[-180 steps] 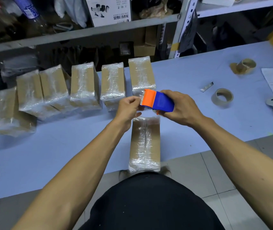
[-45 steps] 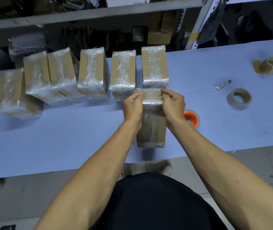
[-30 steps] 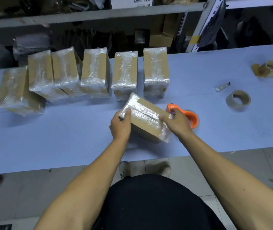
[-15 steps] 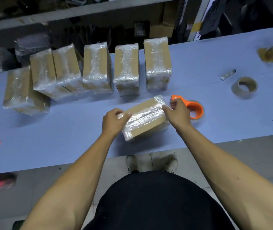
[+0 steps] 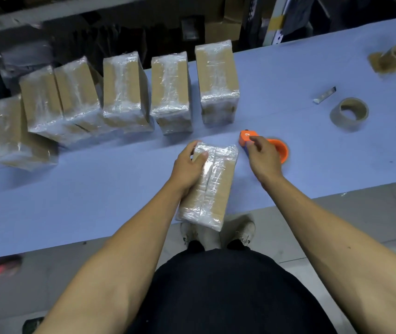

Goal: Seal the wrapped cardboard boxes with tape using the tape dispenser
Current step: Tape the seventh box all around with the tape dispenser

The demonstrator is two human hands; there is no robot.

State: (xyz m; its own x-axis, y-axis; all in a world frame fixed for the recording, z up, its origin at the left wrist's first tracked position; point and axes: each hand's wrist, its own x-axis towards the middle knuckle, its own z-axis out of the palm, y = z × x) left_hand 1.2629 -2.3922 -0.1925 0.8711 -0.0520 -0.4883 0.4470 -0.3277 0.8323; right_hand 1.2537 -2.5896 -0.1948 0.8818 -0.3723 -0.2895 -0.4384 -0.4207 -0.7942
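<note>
The wrapped box (image 5: 210, 182) lies lengthwise at the near edge of the blue table (image 5: 95, 189), its near end hanging slightly over the edge. The left hand (image 5: 187, 168) rests on its far left side, fingers curled over the top corner and holding it down. The right hand (image 5: 263, 159) is over the orange tape dispenser (image 5: 252, 138) just to the right of the box, fingers bent around it; whether it has a firm grip yet I cannot tell. Six more wrapped boxes (image 5: 170, 92) stand in a row behind. The overhanging end looks risky: pressing tape there could tip the box off, and slick film may let it slide.
</note>
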